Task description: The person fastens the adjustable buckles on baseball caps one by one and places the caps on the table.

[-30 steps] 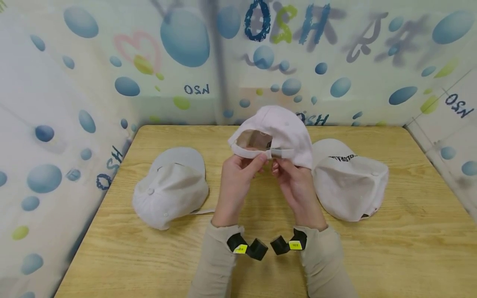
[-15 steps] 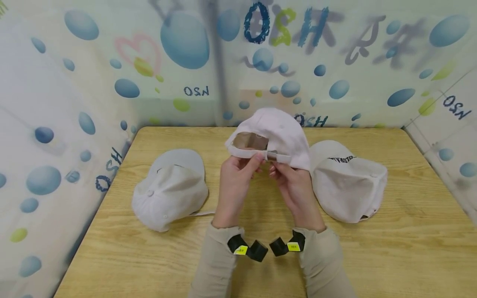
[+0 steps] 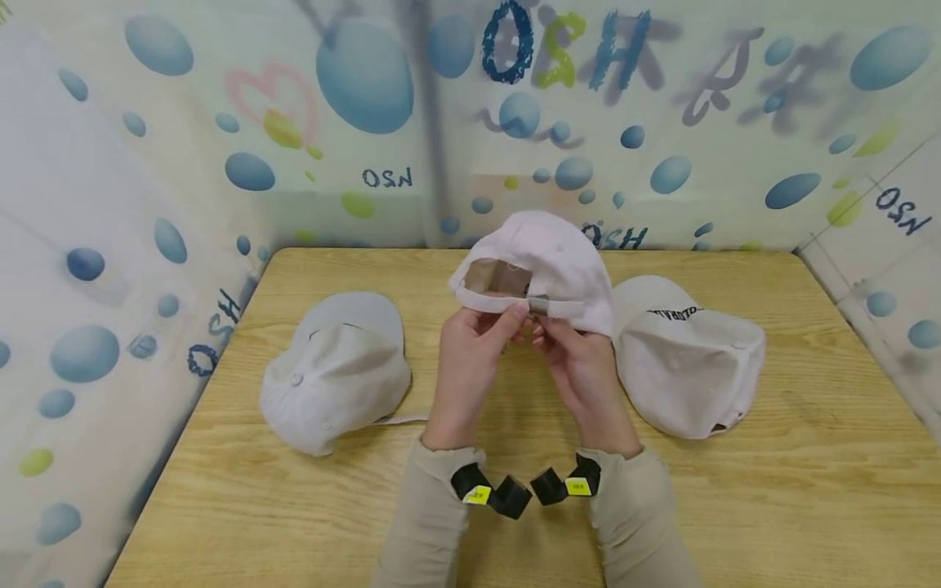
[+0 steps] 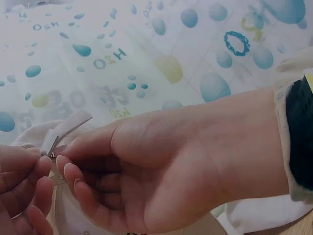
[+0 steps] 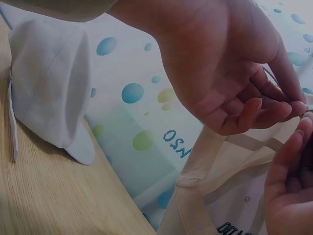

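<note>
A pale pinkish-white baseball cap (image 3: 562,253) is held up above the table, its rear opening facing me. My left hand (image 3: 470,367) pinches the strap (image 3: 485,302) below that opening between thumb and fingers. Close beside it, my right hand (image 3: 584,371) pinches the strap's other side near the metal buckle (image 3: 539,304). In the left wrist view a loose strap end (image 4: 74,124) sticks up past the buckle (image 4: 53,145), with fingertips of both hands around it. Dark lettering (image 5: 232,228) on the held cap shows through its opening in the right wrist view.
On the wooden table (image 3: 816,457), a light grey-white cap (image 3: 338,376) lies at left, its strap (image 3: 400,420) trailing toward my left wrist. An off-white cap (image 3: 687,359) with black lettering lies at right, close by my right hand. Patterned sheets (image 3: 309,212) surround the table.
The held cap and both hands shift only slightly. My left thumb stays on the strap by the buckle, and the strap's angle alters a little. The two caps on the table stay put.
</note>
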Tool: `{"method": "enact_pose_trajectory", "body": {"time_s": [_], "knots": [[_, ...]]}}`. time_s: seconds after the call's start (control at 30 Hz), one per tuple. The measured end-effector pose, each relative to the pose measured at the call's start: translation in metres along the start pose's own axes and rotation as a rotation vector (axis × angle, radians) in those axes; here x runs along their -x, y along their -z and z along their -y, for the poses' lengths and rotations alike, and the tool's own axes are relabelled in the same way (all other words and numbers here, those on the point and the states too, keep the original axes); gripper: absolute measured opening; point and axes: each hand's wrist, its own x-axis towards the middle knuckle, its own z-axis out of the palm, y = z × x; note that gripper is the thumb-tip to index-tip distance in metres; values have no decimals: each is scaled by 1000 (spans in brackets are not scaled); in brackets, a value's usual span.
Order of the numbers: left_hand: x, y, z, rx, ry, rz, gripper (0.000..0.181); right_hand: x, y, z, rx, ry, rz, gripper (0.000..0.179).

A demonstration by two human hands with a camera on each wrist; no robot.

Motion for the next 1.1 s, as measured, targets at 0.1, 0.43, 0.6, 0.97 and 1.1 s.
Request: {"method": "enact_pose_trajectory", "body": {"time_s": [0.1,0.43,0.6,0.97,1.1], "knots": [[-1,0,0,24,4,-7,27,0,0,0,8,-1,0,12],[-2,4,0,73,0,-12,30,-2,1,1,-47,16,21,10],[-2,6,-2,80,-13,-29,28,-1,3,2,-102,7,30,11],[-5,5,0,73,-47,-74,28,0,-1,2,-52,-19,17,18],[-4,5,1,52,-52,-71,28,1,-2,2,-41,-26,11,18]]}}
